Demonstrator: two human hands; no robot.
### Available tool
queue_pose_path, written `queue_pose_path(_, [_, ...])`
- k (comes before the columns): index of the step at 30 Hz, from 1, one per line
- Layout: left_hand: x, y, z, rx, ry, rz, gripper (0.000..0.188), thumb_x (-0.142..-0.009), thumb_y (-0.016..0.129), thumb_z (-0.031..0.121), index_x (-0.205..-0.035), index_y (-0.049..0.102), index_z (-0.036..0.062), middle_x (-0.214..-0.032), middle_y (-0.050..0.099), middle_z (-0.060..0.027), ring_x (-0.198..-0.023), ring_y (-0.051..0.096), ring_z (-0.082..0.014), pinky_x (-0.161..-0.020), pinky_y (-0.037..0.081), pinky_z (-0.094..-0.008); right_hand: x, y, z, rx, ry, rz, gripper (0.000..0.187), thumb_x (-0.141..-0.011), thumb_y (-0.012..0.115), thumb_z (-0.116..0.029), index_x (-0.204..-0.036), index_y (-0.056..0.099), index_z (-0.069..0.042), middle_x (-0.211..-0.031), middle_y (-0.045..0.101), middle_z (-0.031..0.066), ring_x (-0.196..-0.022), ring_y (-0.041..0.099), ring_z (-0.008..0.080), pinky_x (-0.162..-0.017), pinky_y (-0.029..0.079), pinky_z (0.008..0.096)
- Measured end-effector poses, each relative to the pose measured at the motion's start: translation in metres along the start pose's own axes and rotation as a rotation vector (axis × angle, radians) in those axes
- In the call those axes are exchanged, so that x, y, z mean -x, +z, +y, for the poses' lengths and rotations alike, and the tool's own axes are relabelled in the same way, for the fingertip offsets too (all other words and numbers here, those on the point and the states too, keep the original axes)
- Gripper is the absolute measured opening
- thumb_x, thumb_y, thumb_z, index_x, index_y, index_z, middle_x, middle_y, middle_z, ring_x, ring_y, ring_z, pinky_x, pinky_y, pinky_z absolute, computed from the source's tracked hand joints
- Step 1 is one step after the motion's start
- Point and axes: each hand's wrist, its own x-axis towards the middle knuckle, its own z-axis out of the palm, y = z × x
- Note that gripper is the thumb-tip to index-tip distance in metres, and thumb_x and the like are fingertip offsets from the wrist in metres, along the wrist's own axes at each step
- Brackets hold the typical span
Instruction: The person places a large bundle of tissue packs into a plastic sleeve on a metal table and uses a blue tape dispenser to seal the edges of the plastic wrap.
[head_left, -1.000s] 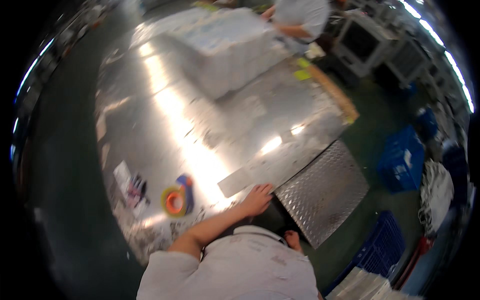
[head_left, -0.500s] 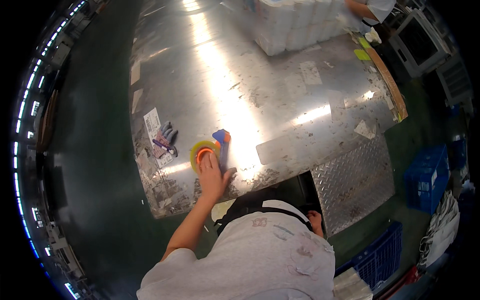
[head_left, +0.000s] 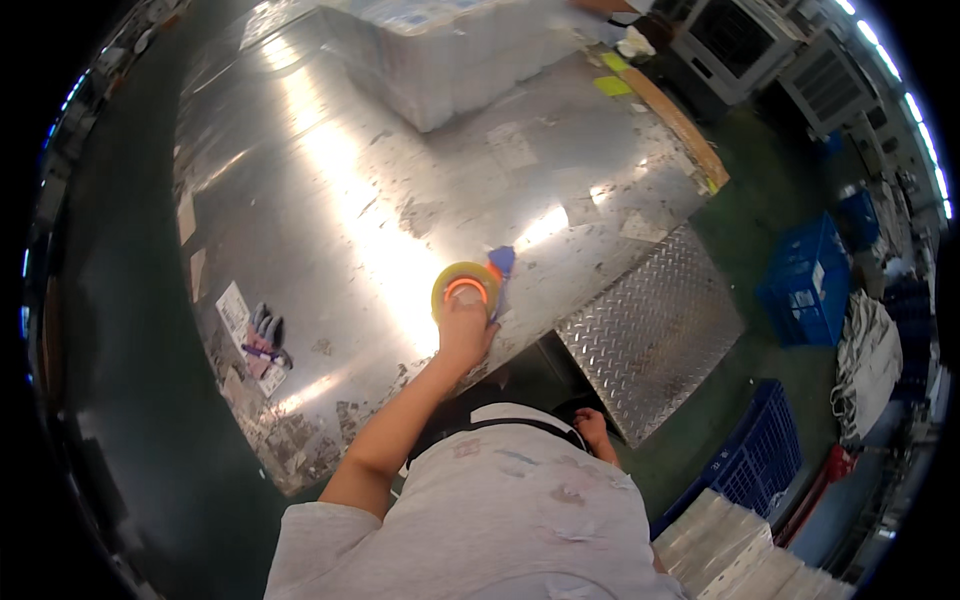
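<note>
My left hand [head_left: 466, 335] grips a hand-held tape dispenser [head_left: 503, 260] at the near edge of the metal table. The dispenser has a yellowish tape roll [head_left: 441, 290], an orange hub and a blue head; my fingers reach into the hub. Low by my right hip, beyond the table's near edge, my right hand [head_left: 592, 428] hangs with loosely curled fingers and nothing visible in them. Left of the dispenser on the table lie a grey and pink glove [head_left: 266, 325], a purple pen [head_left: 262, 354] and a white printed label sheet [head_left: 233, 308].
A big plastic-wrapped white bundle [head_left: 440, 85] stands at the table's [head_left: 380, 400] far side, near another person's arm [head_left: 603, 6]. A diamond-plate metal sheet [head_left: 655, 335] adjoins the table on the right. Blue crates [head_left: 808, 285] and a blue pallet [head_left: 745, 455] are farther right.
My left hand and the tape dispenser have moved right along the table's near edge. The view has turned, shifting the table leftward. My right hand stays low by my side.
</note>
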Motion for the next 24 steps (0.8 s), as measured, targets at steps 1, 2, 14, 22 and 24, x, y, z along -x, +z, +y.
queue_pose_path(1, [-0.006,0.007,0.008,-0.008,0.051,-0.011,0.032,-0.074,0.07,0.028,-0.081,0.055,0.0004,-0.073,0.06,-0.0189,-0.079,0.059,-0.0333,-0.092,0.036,-0.0427,0.003,0.0,0.004,0.004,0.028,0.027,0.026,-0.074,0.054,-0.003,-0.097,0.064,0.002,-0.078,0.067,0.0122,-0.07,0.064,0.0183,-0.065,0.05,0.0297])
queue_pose_path(2, [-0.011,0.015,0.015,-0.015,0.101,-0.022,0.033,-0.073,0.07,0.028,-0.083,0.055,0.0006,-0.074,0.061,-0.0183,-0.08,0.059,-0.0322,-0.092,0.037,-0.0419,0.006,0.002,0.007,0.008,0.056,0.054,0.026,-0.075,0.058,-0.01,-0.097,0.066,-0.001,-0.081,0.069,0.0145,-0.074,0.067,0.0208,-0.07,0.051,0.0313])
queue_pose_path(14, [-0.031,0.045,0.04,-0.064,0.424,0.169,0.037,-0.07,0.071,0.026,-0.092,0.053,0.0018,-0.08,0.059,-0.0135,-0.081,0.058,-0.0277,-0.091,0.038,-0.0385,0.015,0.018,0.025,0.038,0.1,0.064,0.028,-0.073,0.058,-0.016,-0.096,0.068,-0.004,-0.095,0.068,0.0167,-0.092,0.065,0.028,-0.084,0.049,0.0352])
queue_pose_path(22, [-0.027,0.04,0.04,-0.04,0.434,0.217,0.038,-0.069,0.071,0.027,-0.093,0.054,0.0014,-0.081,0.059,-0.0136,-0.081,0.058,-0.0286,-0.09,0.039,-0.0395,0.03,0.0,-0.016,0.115,0.028,0.062,0.027,-0.073,0.058,-0.014,-0.094,0.068,-0.003,-0.088,0.069,0.0157,-0.085,0.067,0.0248,-0.079,0.051,0.0333])
queue_pose_path(24, [-0.029,0.039,0.041,-0.055,0.42,0.193,0.039,-0.07,0.071,0.027,-0.094,0.054,0.0003,-0.082,0.059,-0.0141,-0.082,0.058,-0.0288,-0.091,0.039,-0.0392,0.016,-0.003,-0.009,0.096,0.015,0.032,0.026,-0.073,0.058,-0.013,-0.095,0.068,-0.001,-0.086,0.069,0.0155,-0.082,0.067,0.0239,-0.076,0.051,0.0326])
